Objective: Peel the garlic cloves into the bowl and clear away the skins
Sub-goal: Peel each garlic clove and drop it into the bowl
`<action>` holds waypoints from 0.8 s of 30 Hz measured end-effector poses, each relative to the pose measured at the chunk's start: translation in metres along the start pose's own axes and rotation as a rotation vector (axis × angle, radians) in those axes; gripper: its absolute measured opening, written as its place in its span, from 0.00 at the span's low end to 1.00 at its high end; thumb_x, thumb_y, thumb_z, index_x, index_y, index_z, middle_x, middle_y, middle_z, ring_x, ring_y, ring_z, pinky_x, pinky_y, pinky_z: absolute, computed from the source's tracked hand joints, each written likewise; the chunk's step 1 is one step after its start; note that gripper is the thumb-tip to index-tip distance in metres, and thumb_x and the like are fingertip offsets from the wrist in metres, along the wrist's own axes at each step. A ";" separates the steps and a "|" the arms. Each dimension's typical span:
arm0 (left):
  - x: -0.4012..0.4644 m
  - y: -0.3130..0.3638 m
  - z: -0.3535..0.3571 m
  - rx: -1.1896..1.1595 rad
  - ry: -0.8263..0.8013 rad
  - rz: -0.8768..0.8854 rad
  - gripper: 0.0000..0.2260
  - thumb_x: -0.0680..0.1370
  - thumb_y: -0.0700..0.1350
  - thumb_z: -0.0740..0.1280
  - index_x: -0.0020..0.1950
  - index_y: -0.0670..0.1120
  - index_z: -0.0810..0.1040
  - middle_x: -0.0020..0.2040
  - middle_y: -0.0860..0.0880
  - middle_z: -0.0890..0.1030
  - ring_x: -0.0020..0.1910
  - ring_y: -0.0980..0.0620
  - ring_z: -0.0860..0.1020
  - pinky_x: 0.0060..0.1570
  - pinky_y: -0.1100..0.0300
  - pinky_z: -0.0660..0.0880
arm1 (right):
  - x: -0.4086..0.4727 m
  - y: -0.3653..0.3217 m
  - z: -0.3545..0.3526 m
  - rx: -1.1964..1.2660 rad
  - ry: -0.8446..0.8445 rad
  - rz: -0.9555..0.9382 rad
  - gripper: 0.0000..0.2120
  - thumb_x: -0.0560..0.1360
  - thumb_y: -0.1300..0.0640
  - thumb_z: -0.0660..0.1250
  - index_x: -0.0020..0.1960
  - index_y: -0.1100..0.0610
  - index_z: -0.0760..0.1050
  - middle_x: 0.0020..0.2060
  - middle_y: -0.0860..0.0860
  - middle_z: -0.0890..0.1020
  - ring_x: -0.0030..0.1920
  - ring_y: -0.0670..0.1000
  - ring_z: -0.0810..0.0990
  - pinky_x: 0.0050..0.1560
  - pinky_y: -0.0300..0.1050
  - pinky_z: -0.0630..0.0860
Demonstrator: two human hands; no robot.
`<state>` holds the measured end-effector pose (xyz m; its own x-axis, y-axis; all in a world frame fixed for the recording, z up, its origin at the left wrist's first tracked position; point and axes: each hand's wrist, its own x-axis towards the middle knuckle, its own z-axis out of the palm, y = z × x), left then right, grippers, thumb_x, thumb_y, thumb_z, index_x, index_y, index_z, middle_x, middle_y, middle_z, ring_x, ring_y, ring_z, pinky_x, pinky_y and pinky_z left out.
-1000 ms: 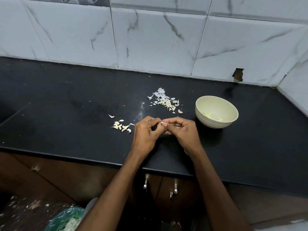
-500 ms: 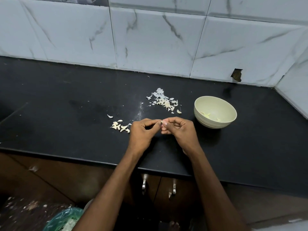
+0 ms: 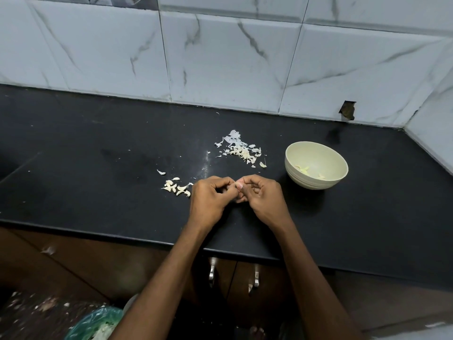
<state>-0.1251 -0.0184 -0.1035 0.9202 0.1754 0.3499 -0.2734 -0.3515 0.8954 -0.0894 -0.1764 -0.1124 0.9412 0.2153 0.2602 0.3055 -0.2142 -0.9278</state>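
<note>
My left hand (image 3: pixel 212 200) and my right hand (image 3: pixel 263 197) meet over the black counter (image 3: pixel 98 168), fingers curled together and pinching a small garlic clove (image 3: pixel 237 185) that is almost hidden between the fingertips. A pale green bowl (image 3: pixel 316 168) stands to the right of my hands with a few peeled cloves inside. A heap of papery skins (image 3: pixel 241 150) lies behind my hands. A small group of unpeeled cloves (image 3: pixel 177 187) lies just left of my left hand.
A marble-tiled wall (image 3: pixel 220 65) runs behind the counter and turns forward at the right. Below the front edge are brown cabinet doors with metal handles (image 3: pixel 212 272). A green-lined bin (image 3: pixel 95 325) with scraps sits on the floor at lower left.
My hands stay joined on the clove, with only small finger movements. The camera view shifted slightly.
</note>
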 end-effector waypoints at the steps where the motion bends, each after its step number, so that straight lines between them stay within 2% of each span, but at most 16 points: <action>1: -0.001 0.001 0.001 0.051 0.009 0.018 0.08 0.76 0.42 0.75 0.36 0.48 0.85 0.33 0.53 0.81 0.35 0.52 0.78 0.37 0.61 0.73 | 0.000 0.001 0.000 -0.033 0.000 -0.005 0.05 0.81 0.61 0.70 0.48 0.59 0.84 0.38 0.52 0.87 0.40 0.52 0.87 0.48 0.57 0.86; 3: -0.001 0.001 0.003 0.135 0.020 0.042 0.09 0.76 0.43 0.74 0.35 0.47 0.83 0.33 0.51 0.79 0.34 0.54 0.75 0.36 0.61 0.71 | 0.001 0.002 0.001 -0.093 0.003 -0.005 0.05 0.80 0.59 0.70 0.48 0.56 0.84 0.39 0.51 0.88 0.42 0.52 0.88 0.49 0.59 0.85; 7: 0.000 -0.002 0.009 0.290 0.057 0.103 0.10 0.77 0.45 0.73 0.36 0.45 0.80 0.34 0.50 0.76 0.32 0.51 0.74 0.32 0.56 0.71 | 0.004 0.003 0.000 -0.146 -0.017 0.015 0.06 0.78 0.54 0.69 0.48 0.52 0.84 0.40 0.49 0.87 0.43 0.52 0.87 0.50 0.61 0.84; 9: 0.000 -0.003 0.010 0.360 0.082 0.154 0.11 0.76 0.44 0.72 0.35 0.43 0.77 0.34 0.51 0.73 0.31 0.50 0.71 0.31 0.57 0.68 | 0.003 0.001 -0.001 -0.152 -0.024 0.014 0.06 0.78 0.54 0.68 0.47 0.52 0.84 0.40 0.49 0.87 0.43 0.51 0.87 0.50 0.61 0.84; 12: -0.001 -0.005 0.013 0.458 0.116 0.265 0.13 0.76 0.42 0.72 0.34 0.43 0.73 0.34 0.52 0.69 0.34 0.51 0.68 0.35 0.59 0.62 | 0.003 0.001 -0.002 -0.154 -0.033 0.012 0.06 0.78 0.52 0.68 0.47 0.51 0.84 0.40 0.48 0.87 0.44 0.52 0.87 0.51 0.61 0.84; 16: -0.002 -0.003 0.015 0.451 0.148 0.314 0.13 0.77 0.47 0.65 0.34 0.44 0.72 0.35 0.53 0.68 0.35 0.52 0.67 0.36 0.62 0.59 | 0.003 0.000 -0.001 -0.116 -0.051 0.022 0.06 0.80 0.55 0.68 0.47 0.52 0.84 0.40 0.49 0.88 0.44 0.52 0.87 0.50 0.59 0.84; 18: -0.002 -0.004 0.013 0.402 0.138 0.278 0.12 0.77 0.47 0.66 0.35 0.43 0.74 0.34 0.52 0.71 0.34 0.52 0.68 0.35 0.61 0.62 | 0.003 -0.005 -0.001 -0.040 -0.068 0.029 0.07 0.82 0.61 0.68 0.47 0.56 0.84 0.40 0.51 0.87 0.42 0.50 0.87 0.46 0.50 0.84; 20: 0.001 -0.003 0.009 0.264 0.100 0.156 0.10 0.76 0.44 0.71 0.35 0.45 0.79 0.33 0.50 0.75 0.32 0.54 0.71 0.33 0.61 0.67 | 0.003 -0.009 0.000 0.063 -0.098 0.050 0.07 0.82 0.65 0.67 0.49 0.61 0.83 0.37 0.54 0.85 0.37 0.49 0.85 0.43 0.42 0.82; 22: 0.003 -0.001 0.005 0.084 0.073 0.014 0.09 0.74 0.42 0.73 0.35 0.45 0.81 0.33 0.47 0.78 0.32 0.57 0.72 0.34 0.61 0.69 | 0.001 -0.012 0.000 0.155 -0.121 0.069 0.06 0.82 0.66 0.66 0.50 0.64 0.82 0.34 0.56 0.82 0.35 0.49 0.82 0.42 0.43 0.83; 24: 0.006 0.003 0.003 -0.178 0.039 -0.111 0.08 0.76 0.38 0.73 0.36 0.43 0.83 0.33 0.45 0.81 0.34 0.56 0.74 0.38 0.59 0.72 | 0.001 -0.015 0.000 0.210 -0.094 0.068 0.05 0.82 0.67 0.67 0.50 0.65 0.82 0.34 0.56 0.81 0.35 0.49 0.81 0.42 0.45 0.84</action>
<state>-0.1193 -0.0207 -0.0996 0.9368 0.2406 0.2539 -0.2196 -0.1604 0.9623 -0.0932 -0.1731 -0.0986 0.9381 0.2968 0.1786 0.1963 -0.0306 -0.9801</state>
